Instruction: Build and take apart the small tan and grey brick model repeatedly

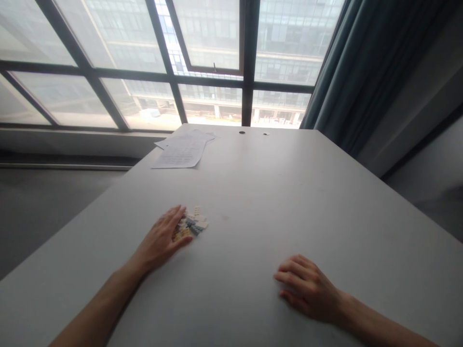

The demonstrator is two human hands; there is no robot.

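Observation:
A small pile of toy building bricks [195, 223], white, grey and tan, lies on the white table left of the middle. My left hand [167, 236] rests against the near left side of this pile, thumb spread away from the fingers and curved around the bricks without gripping them. Part of the pile is hidden behind the fingers. My right hand [307, 286] lies on the tabletop to the right, well apart from the bricks. Its fingers are loosely bent, with a gap to the thumb, and nothing shows in it.
Printed paper sheets [184, 149] lie overlapping at the table's far left edge. Two small holes, one of them a dark hole [242, 132], sit near the far edge of the white table [253, 193]. Beyond stand large windows [213, 38] and a blue-grey curtain [347, 67].

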